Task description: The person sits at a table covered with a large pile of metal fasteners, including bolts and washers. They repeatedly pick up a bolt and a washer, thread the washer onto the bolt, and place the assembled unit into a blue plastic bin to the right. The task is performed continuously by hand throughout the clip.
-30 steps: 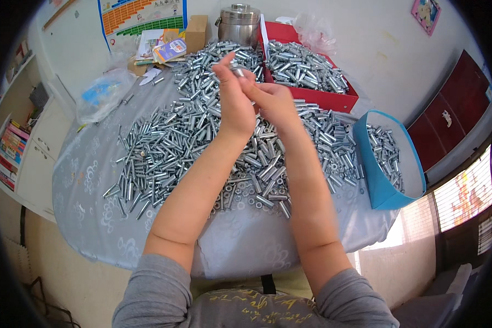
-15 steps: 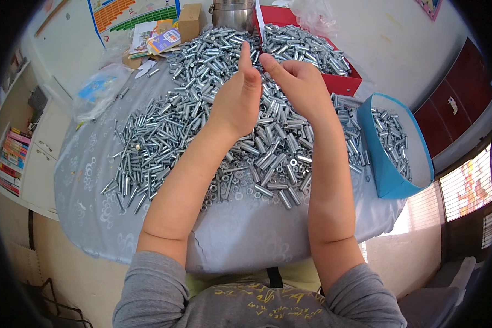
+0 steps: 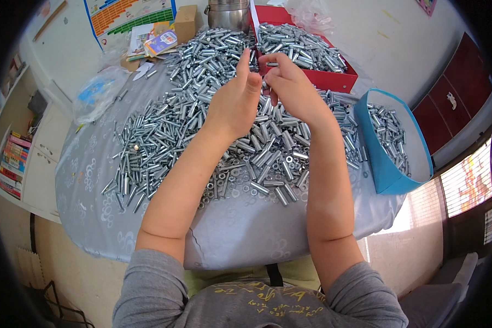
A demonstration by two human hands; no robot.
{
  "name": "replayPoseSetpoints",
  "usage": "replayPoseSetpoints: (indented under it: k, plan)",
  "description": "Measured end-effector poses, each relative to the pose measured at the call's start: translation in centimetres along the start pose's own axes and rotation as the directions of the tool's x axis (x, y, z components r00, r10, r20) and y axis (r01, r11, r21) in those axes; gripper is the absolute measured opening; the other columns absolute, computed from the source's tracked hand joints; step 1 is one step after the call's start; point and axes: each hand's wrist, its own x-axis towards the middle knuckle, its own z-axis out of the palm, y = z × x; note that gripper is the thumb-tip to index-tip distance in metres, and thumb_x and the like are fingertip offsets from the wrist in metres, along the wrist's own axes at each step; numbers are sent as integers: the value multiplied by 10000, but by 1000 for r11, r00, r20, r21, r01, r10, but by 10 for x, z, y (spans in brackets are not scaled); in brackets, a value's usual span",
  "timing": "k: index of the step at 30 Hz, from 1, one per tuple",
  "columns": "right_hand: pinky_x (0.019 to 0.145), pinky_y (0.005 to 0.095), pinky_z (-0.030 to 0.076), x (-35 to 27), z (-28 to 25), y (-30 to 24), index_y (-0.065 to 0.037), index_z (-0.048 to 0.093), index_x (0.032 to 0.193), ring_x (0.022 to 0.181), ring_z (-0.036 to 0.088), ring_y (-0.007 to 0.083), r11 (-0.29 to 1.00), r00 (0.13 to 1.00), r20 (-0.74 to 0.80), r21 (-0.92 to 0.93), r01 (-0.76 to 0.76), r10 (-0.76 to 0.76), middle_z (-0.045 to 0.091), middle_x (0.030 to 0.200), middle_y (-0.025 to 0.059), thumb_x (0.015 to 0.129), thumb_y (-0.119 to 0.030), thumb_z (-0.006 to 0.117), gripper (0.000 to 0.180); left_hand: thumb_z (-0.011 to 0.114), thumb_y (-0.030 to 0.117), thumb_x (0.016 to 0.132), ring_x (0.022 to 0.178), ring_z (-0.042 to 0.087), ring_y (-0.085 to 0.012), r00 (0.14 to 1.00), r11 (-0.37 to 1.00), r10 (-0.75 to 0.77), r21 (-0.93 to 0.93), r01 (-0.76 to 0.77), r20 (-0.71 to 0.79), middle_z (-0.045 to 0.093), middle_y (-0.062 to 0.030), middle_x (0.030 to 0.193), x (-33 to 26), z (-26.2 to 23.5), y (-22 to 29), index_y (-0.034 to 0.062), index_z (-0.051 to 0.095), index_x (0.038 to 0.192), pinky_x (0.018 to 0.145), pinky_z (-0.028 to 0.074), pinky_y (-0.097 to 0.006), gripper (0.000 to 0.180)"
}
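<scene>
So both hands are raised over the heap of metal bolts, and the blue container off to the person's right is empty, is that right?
Not quite. The head view shows the blue container holds metal bolts, so it is not empty. The rest stands: the left hand and the right hand are raised together over the heap of metal bolts, and the container sits to the person's right.

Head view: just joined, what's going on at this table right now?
A person seated at a round table holds both hands raised and close together above a big heap of silver metal sleeves and washers. The right hand pinches a small metal piece at the fingertips, with the left hand right beside it. A red tray behind the hands and a blue bin on the person's right both hold more of the same metal pieces.
</scene>
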Motion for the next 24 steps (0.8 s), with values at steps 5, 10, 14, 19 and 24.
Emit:
replayPoseSetpoints:
  k: [5, 10, 14, 19, 24]
  plan:
    - [430, 273, 382, -4, 1, -15, 2, 476, 1091, 501, 488, 111, 968, 958, 142, -70, -243, 251, 545, 687, 73, 833, -163, 411, 313, 28, 720, 780, 700, 581, -341, 993, 994, 103, 29, -102, -56, 582, -168, 692, 2, 6, -11, -102, 134, 1334, 594, 425, -385, 997]
    - [510, 281, 404, -2, -3, -5, -8, 505, 1062, 567, 503, 130, 979, 979, 22, -32, -203, 203, 549, 699, 81, 818, -150, 404, 300, 30, 731, 771, 704, 587, -356, 999, 995, 38, 91, -41, 27, 588, -181, 704, 1, -3, -2, -105, 147, 1329, 587, 434, -394, 1012]
    - [745, 335, 427, 0, -3, 4, 15, 531, 1012, 812, 567, 258, 978, 983, 23, -110, -179, 182, 594, 831, 185, 808, -154, 404, 294, 29, 730, 771, 714, 587, -363, 998, 994, 26, 104, -31, 56, 591, -183, 708, 1, -6, 2, -106, 154, 1327, 596, 437, -398, 1012]
    - [754, 341, 425, -1, 1, -2, 9, 542, 1020, 842, 572, 277, 969, 977, 84, -173, -179, 195, 596, 872, 206, 794, -160, 402, 316, 31, 732, 769, 724, 590, -364, 997, 988, 70, 137, -73, 22, 601, -181, 726, 1, -5, -1, -110, 156, 1323, 603, 445, -398, 1016]
    - [744, 338, 426, -1, 1, -2, 4, 546, 1030, 832, 572, 279, 975, 980, -10, -102, -198, 198, 596, 875, 204, 781, -167, 406, 333, 46, 735, 770, 742, 593, -367, 994, 986, -2, 167, -16, 105, 609, -198, 764, 1, -7, 3, -109, 148, 1326, 604, 452, -399, 1015]
